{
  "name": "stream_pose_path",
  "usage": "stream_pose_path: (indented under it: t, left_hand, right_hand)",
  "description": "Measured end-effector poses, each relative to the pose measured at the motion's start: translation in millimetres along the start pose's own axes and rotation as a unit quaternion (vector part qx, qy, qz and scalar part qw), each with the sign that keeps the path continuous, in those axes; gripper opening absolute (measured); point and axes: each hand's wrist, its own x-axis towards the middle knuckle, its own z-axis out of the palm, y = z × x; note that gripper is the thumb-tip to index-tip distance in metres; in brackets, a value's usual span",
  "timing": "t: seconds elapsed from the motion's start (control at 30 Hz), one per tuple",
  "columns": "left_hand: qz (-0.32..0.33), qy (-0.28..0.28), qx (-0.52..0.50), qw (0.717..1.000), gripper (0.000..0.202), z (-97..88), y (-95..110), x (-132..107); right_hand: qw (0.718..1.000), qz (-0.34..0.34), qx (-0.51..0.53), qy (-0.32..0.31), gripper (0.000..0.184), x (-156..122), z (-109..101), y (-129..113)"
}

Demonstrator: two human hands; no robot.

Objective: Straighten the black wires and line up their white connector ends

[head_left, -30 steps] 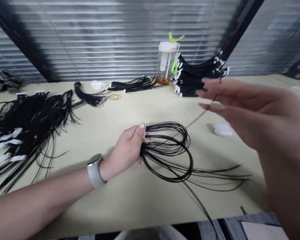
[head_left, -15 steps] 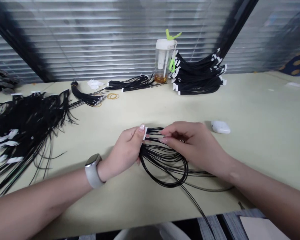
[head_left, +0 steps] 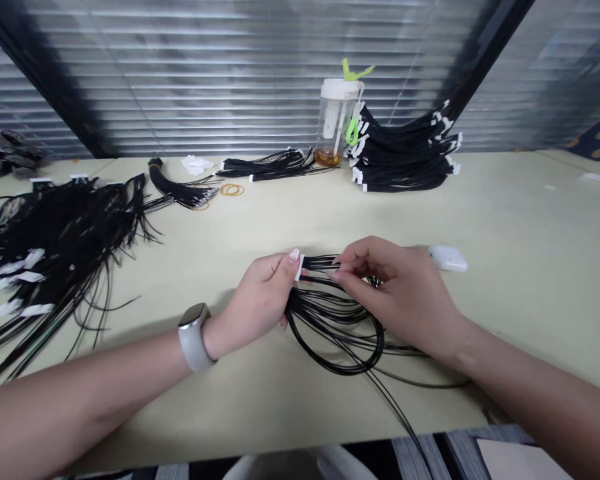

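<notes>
My left hand (head_left: pixel 267 291) is closed round a white connector (head_left: pixel 300 268), thumb on top, with thin black wires (head_left: pixel 320 262) running out of it to the right. Below, a looped bundle of black cables (head_left: pixel 335 333) comes out from under the same hand and hangs over the table. My right hand (head_left: pixel 395 287) has thumb and forefinger pinched at the black wires, a short way right of the connector. Its other fingers are curled and partly hidden. A few cable ends trail down past the table's front edge.
Black wire harnesses (head_left: pixel 70 233) with white connectors lie at the left. Along the back are a tied wire bundle (head_left: pixel 173 187), rubber bands (head_left: pixel 231 190), flat harnesses (head_left: pixel 265 165), a drink bottle (head_left: pixel 330 127) and stacked harnesses (head_left: pixel 405 157). A white earbud case (head_left: pixel 449 258) sits behind my right hand.
The camera view has shifted slightly, so everything sits a little further right. Both hands keep their hold; the right fingertips have barely moved along the wires.
</notes>
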Motion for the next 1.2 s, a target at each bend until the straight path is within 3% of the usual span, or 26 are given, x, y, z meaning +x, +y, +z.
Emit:
stream_pose_path:
  t: [0.27,0.67,0.8,1.0,1.2]
  left_hand:
    - [-0.001,0.007,0.026,1.0,0.046,0.4,2.3,-0.4]
    - [0.013,-0.012,0.058,0.998,0.044,1.5,1.3,-1.4]
    - [0.007,0.002,0.036,0.999,0.044,1.6,1.8,-0.4]
    - [-0.01,0.044,-0.009,0.999,0.046,1.0,-0.2,3.7]
    - [-0.018,0.074,-0.048,0.996,0.044,0.8,-7.6,7.6]
  right_hand:
    - [0.992,-0.09,-0.083,-0.015,0.013,0.1,3.6,2.2]
    - [0.971,-0.181,-0.15,0.048,0.01,-2.8,21.1,10.4]
    - [0.969,-0.181,-0.16,0.043,0.01,4.7,12.5,12.2]
    - [0.972,-0.144,-0.18,-0.033,0.016,15.0,-13.0,18.9]
    - [0.957,-0.139,-0.239,0.087,0.03,2.7,-23.0,1.8]
